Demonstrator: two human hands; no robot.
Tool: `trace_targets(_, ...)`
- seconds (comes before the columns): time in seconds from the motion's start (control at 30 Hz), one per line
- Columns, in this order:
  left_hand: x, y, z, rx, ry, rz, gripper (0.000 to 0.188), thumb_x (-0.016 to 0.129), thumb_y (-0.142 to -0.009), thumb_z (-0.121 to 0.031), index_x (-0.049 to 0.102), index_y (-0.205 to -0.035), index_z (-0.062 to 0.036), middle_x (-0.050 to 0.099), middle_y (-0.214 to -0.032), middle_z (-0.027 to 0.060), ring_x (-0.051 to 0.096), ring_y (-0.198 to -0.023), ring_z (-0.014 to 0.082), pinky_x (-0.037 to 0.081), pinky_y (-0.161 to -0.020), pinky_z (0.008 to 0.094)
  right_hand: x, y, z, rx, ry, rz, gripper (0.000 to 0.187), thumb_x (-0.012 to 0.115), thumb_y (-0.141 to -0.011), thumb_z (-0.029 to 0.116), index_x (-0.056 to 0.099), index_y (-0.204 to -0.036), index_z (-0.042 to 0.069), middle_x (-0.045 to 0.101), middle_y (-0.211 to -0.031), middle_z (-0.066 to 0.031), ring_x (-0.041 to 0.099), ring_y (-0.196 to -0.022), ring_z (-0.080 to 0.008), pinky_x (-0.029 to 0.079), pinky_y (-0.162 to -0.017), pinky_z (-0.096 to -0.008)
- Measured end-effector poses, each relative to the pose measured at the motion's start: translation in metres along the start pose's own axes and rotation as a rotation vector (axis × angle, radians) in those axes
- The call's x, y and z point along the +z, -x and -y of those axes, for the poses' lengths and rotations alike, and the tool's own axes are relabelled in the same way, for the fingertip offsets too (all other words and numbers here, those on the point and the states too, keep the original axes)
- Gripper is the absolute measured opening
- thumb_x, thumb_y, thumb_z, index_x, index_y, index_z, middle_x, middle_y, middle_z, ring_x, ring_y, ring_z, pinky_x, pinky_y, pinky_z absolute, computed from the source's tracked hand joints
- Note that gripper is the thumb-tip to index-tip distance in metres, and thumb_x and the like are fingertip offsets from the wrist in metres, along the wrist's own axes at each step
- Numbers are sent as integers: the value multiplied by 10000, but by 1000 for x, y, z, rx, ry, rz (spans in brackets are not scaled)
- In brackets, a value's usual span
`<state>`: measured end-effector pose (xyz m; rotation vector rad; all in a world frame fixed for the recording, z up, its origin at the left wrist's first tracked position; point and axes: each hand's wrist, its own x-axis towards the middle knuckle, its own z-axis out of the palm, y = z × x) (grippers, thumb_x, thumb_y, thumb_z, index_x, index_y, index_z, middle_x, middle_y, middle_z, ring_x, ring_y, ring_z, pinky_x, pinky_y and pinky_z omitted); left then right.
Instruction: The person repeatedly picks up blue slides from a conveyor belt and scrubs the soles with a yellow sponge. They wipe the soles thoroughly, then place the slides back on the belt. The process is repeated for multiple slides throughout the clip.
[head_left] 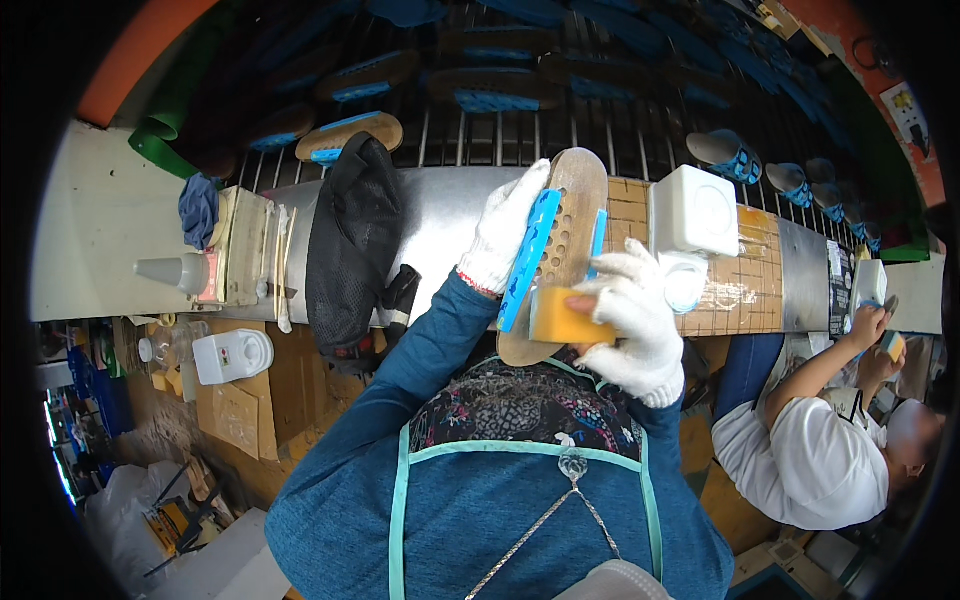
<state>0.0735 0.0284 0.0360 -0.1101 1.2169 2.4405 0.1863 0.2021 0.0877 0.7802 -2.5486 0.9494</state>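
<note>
My left hand (503, 232), in a white knit glove, grips the side of a brown shoe sole (574, 235). The sole has rows of round holes down its middle and blue patterned strips (530, 258) along its edges. It stands lengthwise in front of me, its rounded far end over the metal ledge. In my right hand (640, 325), also gloved in white, is a yellow sponge (562, 318). A bare fingertip shows at the glove's tip. The sponge lies against the near part of the sole and covers some of it.
Beyond the ledge, a roller conveyor (480, 140) carries several similar soles with blue strips. A black mesh cap (352, 245) sits to the left, a white plastic container (694, 212) to the right. Farther right, a person in white (815, 455) works with a sponge.
</note>
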Motion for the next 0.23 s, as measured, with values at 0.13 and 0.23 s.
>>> trace_targets(0.13,-6,3,-6,-73,-161,96,346,598,-1039,-352,706,-1177,-54,693,-903,-19,627,-792,36,532,-714,218,4,-4,-17,27,75,-261,519,804,-610,150,714,-1120,141,717,-1161,-86,552,-1246,-354,265,-1175,-568)
trace_targets(0.23,6,6,-2,-43,-56,82,360,618,-1029,-370,710,-1168,-50,683,-857,-28,611,-759,22,517,-708,196,9,-6,-27,65,66,-326,534,785,-668,150,710,-1196,169,694,-1228,-109,513,-1295,-371,249,-1190,-563)
